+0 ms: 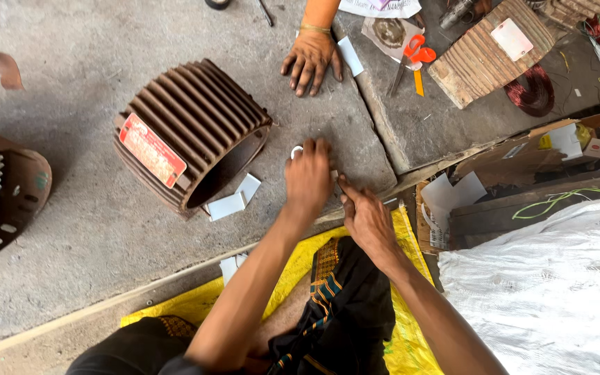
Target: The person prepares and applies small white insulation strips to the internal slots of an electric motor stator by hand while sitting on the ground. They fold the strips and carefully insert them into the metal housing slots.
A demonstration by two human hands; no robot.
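Head view: white strip (297, 148) under left hand (307, 180)

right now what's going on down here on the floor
A person sits on a yellow mat with both hands pressed to the concrete floor. The left hand covers a small white piece, with the right hand beside it. A ribbed brown motor housing lies on its side nearby, white paper slips at its open end. Another person's hand rests flat further off, near orange-handled scissors and a copper wire coil.
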